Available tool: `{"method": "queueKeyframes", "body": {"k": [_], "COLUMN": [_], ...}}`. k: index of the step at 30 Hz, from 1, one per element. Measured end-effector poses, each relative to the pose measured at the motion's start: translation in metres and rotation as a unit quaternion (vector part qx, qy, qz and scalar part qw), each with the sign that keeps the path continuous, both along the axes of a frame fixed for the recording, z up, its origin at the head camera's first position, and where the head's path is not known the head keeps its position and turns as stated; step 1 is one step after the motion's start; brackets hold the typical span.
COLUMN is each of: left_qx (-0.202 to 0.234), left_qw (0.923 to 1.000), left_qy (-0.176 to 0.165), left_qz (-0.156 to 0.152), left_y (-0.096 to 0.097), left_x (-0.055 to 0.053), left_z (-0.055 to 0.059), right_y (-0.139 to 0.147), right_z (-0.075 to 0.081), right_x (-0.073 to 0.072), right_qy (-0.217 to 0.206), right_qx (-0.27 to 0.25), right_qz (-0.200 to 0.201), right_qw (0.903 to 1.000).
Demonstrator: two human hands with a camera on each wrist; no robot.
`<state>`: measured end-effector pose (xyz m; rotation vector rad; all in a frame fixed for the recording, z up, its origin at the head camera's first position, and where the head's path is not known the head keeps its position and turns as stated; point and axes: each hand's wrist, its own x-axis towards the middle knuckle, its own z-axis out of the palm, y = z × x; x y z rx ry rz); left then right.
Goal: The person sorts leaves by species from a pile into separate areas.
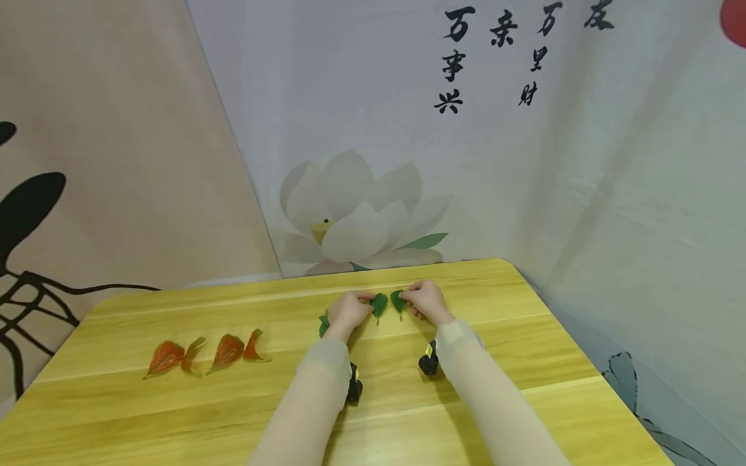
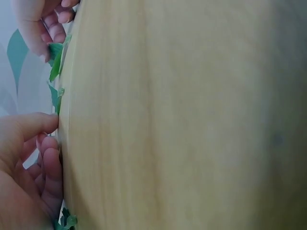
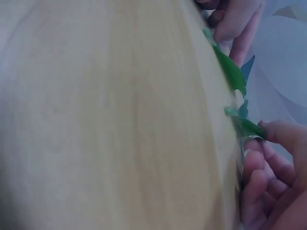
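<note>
My left hand (image 1: 351, 310) is at the left edge of a green leaf (image 1: 379, 304), its thumb and fingertips pinching that edge. Just right of it, my right hand (image 1: 427, 301) pinches the right side of a second green leaf (image 1: 397, 301) between thumb and finger. The two leaves lie apart, side by side, their stems toward me. Partly hidden behind the left wrist is another green leaf (image 1: 323, 325). In the right wrist view the right thumb (image 3: 283, 134) meets the edge of its curled leaf (image 3: 250, 128).
Several orange-red, curled leaves (image 1: 228, 351) lie in a row on the left of the wooden table (image 1: 192, 421). Black wrist cameras (image 1: 429, 360) sit under both sleeves. Behind the far table edge hangs a printed cloth (image 1: 361, 129) with a lotus and dark writing.
</note>
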<state>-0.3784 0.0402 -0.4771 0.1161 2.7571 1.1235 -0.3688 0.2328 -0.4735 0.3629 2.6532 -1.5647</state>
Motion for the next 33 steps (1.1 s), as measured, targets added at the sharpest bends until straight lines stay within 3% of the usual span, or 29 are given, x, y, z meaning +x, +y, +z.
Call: {"method": "queueKeyframes", "body": {"k": [18, 28, 33], "left_qx": [0.003, 0.011, 0.053], "left_qw": [0.9999, 0.9997, 0.9978], "left_qy": [-0.014, -0.019, -0.039], "left_qz": [0.01, 0.009, 0.003], "left_y": [0.004, 0.004, 0.001], "left_x": [0.004, 0.003, 0.001], "left_z": [0.004, 0.005, 0.005], "right_y": [0.004, 0.012, 0.014], "right_z": [0.002, -0.001, -0.002], "right_x": [0.013, 0.022, 0.025], "right_qy": [0.014, 0.018, 0.007], "right_qx": [-0.052, -0.169, -0.2], "right_qz": [0.0, -0.034, -0.053], "right_qw": [0.9986, 0.9849, 0.9783]}}
